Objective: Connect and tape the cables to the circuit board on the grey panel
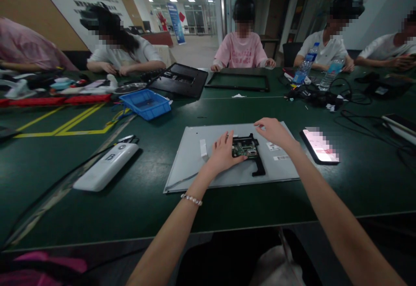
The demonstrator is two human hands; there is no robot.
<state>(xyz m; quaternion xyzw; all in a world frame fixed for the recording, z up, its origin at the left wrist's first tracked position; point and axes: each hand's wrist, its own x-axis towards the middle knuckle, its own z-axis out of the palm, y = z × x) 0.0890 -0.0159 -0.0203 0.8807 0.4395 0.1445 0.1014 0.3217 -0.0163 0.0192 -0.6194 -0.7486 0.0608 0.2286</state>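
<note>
A small green circuit board [244, 149] in a black plastic frame [259, 167] lies on the back of a flat grey display panel [188, 147]. My left hand [224, 154] is laid over the board's left side, its thumb along the near edge and its fingers across the far side, gripping it against the panel. Over the far right part of the panel, beyond the board, my right hand [274, 131] hovers with fingers curled and the tips pinched together. Anything in that pinch is too small to make out. A thin cable [182, 181] runs from under my left wrist to the panel's near left corner.
A white power bank [107, 167] with a cable lies left of the panel, a lit phone [320, 146] right. Farther off are a blue tray [146, 104], a black cover [178, 80], a black bezel [238, 82] and bottles [305, 65]. Several people sit opposite.
</note>
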